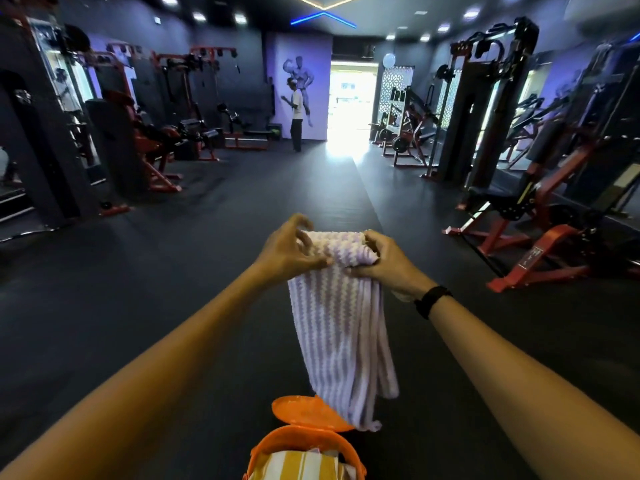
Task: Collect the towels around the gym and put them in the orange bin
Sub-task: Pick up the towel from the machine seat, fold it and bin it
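both hands, left hand [289, 252] and right hand [384, 261], pinch the top of the purple towel [341, 327] hanging above the open orange bin [306, 441], so i'd bunch it up, lower it straight in, then let go.

Held towel: a lavender-and-white towel [341, 327] with a ribbed zigzag weave, bunched at its top edge and hanging down in long loose folds.
Held towel, position: raised in the air over the dark floor, its lower end dangling just above and behind the bin, overlapping the open lid in view.
Bin: an orange bin [304, 445] at the bottom edge, round-rimmed, only its top showing.
Bin lid: an orange lid [304, 412], flipped open and tilted back from the rim's far side.
Bin contents: a yellow-and-white striped towel [298, 465] lying inside, filling the opening.
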Action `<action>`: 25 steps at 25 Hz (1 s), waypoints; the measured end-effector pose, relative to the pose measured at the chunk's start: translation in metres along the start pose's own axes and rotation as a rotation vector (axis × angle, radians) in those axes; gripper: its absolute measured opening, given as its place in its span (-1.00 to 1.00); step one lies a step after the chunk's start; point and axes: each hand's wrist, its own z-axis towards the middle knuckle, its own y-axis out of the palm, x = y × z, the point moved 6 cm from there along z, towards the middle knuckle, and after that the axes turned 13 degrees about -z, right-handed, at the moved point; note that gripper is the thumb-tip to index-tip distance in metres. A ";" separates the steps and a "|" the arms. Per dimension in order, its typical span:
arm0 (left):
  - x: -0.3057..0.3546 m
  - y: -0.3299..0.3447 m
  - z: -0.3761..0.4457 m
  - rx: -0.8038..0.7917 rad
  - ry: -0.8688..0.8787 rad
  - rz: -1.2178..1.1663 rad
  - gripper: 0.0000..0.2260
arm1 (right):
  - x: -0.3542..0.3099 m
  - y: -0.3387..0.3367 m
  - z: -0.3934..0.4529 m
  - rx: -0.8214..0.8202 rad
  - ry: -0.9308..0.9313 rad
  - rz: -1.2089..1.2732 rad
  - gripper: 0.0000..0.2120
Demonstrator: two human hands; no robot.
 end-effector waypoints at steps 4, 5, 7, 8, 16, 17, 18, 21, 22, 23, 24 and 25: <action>0.010 0.004 0.010 -0.107 0.097 0.462 -0.18 | -0.016 -0.015 -0.008 -0.016 0.001 0.277 -0.59; 0.013 0.005 0.011 -0.131 0.078 0.412 -0.35 | -0.021 -0.019 -0.011 -0.001 -0.002 0.280 -0.59; 0.019 0.004 0.015 -0.055 0.108 0.292 -0.48 | -0.017 -0.025 -0.014 -0.046 0.031 0.232 -0.51; 0.022 0.000 0.016 -0.012 0.114 0.233 -0.48 | -0.010 -0.023 -0.018 -0.131 0.074 0.161 -0.43; 0.000 -0.051 0.014 0.231 -0.162 -0.228 -0.65 | 0.050 -0.002 -0.074 -0.722 0.334 0.041 -0.55; -0.008 -0.054 0.010 0.253 -0.206 -0.248 -0.64 | 0.053 -0.007 -0.069 -0.666 0.336 0.065 -0.59; -0.018 -0.056 0.004 0.262 -0.252 -0.256 -0.66 | 0.057 -0.013 -0.062 -0.607 0.350 0.071 -0.60; -0.052 -0.058 -0.015 0.257 -0.409 -0.263 -0.64 | 0.067 -0.024 -0.041 -0.533 0.371 -0.007 -0.63; -0.064 -0.060 -0.021 0.255 -0.452 -0.242 -0.60 | 0.066 -0.023 -0.033 -0.539 0.354 -0.061 -0.62; -0.075 -0.060 -0.025 0.253 -0.483 -0.218 -0.57 | 0.063 -0.022 -0.025 -0.554 0.321 -0.109 -0.61; -0.086 -0.061 -0.029 0.252 -0.501 -0.196 -0.56 | 0.060 -0.018 -0.018 -0.569 0.284 -0.146 -0.61; -0.096 -0.061 -0.033 0.250 -0.504 -0.182 -0.58 | 0.057 -0.014 -0.012 -0.583 0.248 -0.182 -0.62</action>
